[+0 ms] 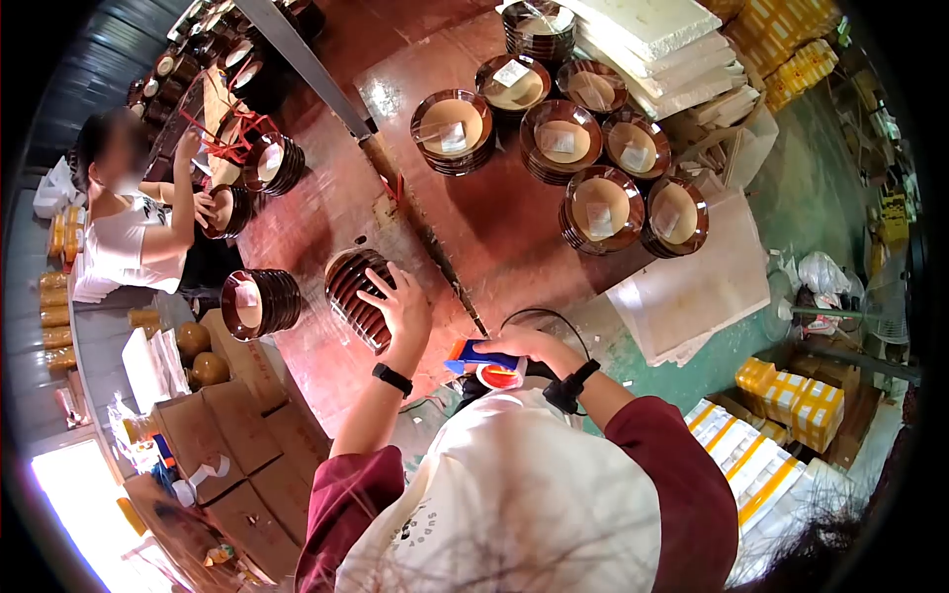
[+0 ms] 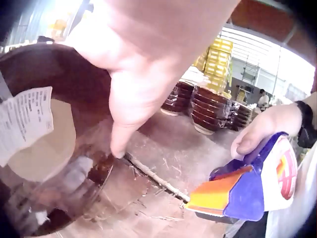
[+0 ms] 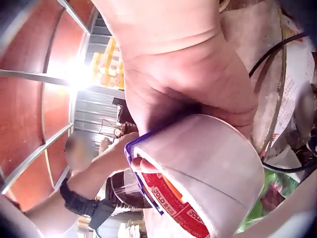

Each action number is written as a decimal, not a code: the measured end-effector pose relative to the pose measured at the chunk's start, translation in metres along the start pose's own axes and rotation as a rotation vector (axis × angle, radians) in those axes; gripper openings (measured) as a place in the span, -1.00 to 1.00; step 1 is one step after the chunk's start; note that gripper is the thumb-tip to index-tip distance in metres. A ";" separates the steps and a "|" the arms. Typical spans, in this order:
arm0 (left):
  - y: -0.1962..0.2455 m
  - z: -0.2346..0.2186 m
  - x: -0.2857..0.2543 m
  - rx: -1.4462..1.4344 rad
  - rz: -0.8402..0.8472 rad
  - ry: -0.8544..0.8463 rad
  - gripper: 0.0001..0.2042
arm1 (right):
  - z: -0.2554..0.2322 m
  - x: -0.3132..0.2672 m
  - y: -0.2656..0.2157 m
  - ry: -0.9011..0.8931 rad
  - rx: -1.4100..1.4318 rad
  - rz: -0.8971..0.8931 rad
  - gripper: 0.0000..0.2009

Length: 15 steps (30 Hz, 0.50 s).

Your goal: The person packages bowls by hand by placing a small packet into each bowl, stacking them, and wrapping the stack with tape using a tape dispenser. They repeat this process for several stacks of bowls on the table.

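Note:
My left hand (image 1: 400, 308) rests with spread fingers on a stack of dark brown glazed bowls (image 1: 346, 296), which lies tipped on the table. In the left wrist view the thumb comes down by the rim of the end bowl (image 2: 84, 148), and a printed paper label (image 2: 30, 119) shows inside it. My right hand (image 1: 526, 344) grips a blue and orange tape dispenser (image 2: 242, 191) near the table's front edge. Its wide white tape roll (image 3: 208, 163) has a red core and fills much of the right wrist view.
Another tipped bowl stack (image 1: 262, 304) lies just left. Several upright stacks (image 1: 561, 141) stand at the far right beside white foam sheets (image 1: 652, 49). Across the table at left, another person (image 1: 138, 227) handles bowls. A dark seam (image 1: 425, 232) crosses the table; cardboard boxes (image 1: 222, 435) are at lower left.

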<state>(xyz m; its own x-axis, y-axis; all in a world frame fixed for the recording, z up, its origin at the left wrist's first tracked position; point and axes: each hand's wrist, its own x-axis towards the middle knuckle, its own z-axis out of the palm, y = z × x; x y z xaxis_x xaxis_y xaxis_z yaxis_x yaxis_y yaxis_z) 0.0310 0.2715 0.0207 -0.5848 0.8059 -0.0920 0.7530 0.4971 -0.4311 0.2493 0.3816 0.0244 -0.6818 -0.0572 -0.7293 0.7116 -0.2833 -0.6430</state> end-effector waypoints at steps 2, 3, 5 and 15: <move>0.002 0.015 -0.001 -0.015 -0.032 0.086 -0.52 | -0.006 0.010 0.016 0.006 0.025 0.027 -0.41; 0.002 0.018 -0.002 -0.018 -0.040 0.101 -0.53 | -0.009 0.009 0.018 0.010 0.035 0.041 -0.41; 0.000 0.022 -0.003 -0.051 -0.044 0.102 -0.51 | -0.012 0.004 0.022 0.026 0.110 -0.002 -0.42; -0.067 -0.003 -0.032 -0.677 0.221 0.060 -0.37 | -0.013 0.008 0.017 0.181 0.108 -0.265 -0.48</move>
<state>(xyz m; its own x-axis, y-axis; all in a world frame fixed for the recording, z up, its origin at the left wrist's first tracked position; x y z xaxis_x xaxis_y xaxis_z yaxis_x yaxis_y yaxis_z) 0.0002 0.2137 0.0554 -0.3937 0.9176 -0.0548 0.8855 0.3945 0.2455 0.2588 0.3889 0.0047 -0.7923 0.2000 -0.5764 0.4851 -0.3663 -0.7940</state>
